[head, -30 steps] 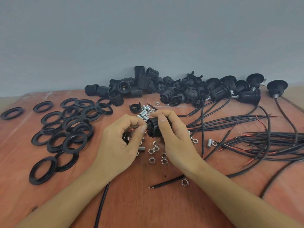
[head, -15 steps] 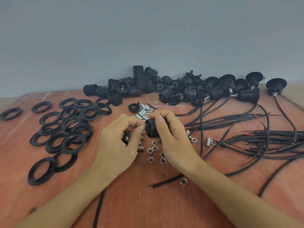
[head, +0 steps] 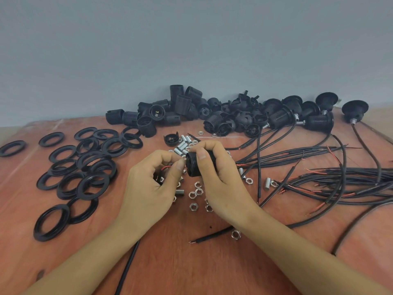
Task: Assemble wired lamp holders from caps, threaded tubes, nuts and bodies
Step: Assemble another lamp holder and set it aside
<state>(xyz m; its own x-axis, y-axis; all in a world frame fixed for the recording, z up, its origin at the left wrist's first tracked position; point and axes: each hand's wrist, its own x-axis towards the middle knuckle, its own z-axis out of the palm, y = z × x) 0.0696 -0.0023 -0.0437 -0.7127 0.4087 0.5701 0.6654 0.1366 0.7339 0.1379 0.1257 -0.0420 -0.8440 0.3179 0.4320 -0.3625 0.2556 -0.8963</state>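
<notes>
Right now the right hand [head: 221,177] grips a black lamp holder body [head: 194,167], fingers wrapped over it, just above the middle of the wooden table [head: 191,262]. The left hand [head: 148,188] pinches a red wire [head: 165,167] at the body's open end, thumb against forefinger. Something dark sits in that palm, can't tell what. Loose nuts [head: 195,194] lie underneath, threaded tubes [head: 182,143] just behind, black rings [head: 85,167] off left and cables [head: 340,179] to the right.

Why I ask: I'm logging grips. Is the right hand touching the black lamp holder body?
Touching. The head view shows the right hand with thumb and fingers wrapped round the black lamp holder body.
</notes>
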